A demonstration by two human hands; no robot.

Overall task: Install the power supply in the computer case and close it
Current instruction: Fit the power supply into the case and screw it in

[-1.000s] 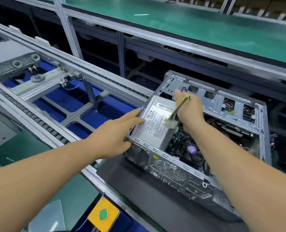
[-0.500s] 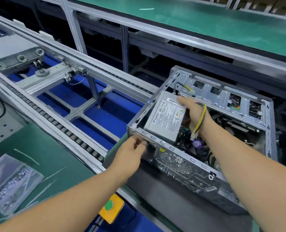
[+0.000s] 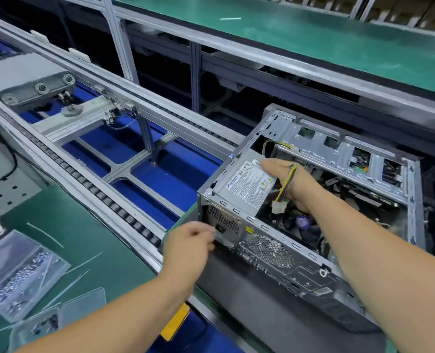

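Observation:
An open grey computer case point(image 3: 282, 253) lies on its side on a dark pallet. The silver power supply point(image 3: 247, 184) with a white label sits in the case's near-left corner, its vent grille showing through the rear opening. My right hand point(image 3: 290, 184) rests on the supply's inner top edge, fingers stretched over it, with a yellow-and-black cable and white plug point(image 3: 277, 206) draped across the hand. My left hand point(image 3: 188, 247) is at the rear panel beside the supply's socket, fingers curled; whether it holds anything I cannot tell.
A roller conveyor point(image 3: 104, 197) with blue panels runs diagonally to the left. On the green mat lie a clear bag of screws point(image 3: 20, 273) and thin cable ties. A yellow button box point(image 3: 175, 324) sits below the pallet. A green shelf point(image 3: 313, 34) spans the back.
The power supply has dropped from tilted above the rim down into the case corner. My left hand moved from its top to the rear panel. My right hand slid along its inner edge.

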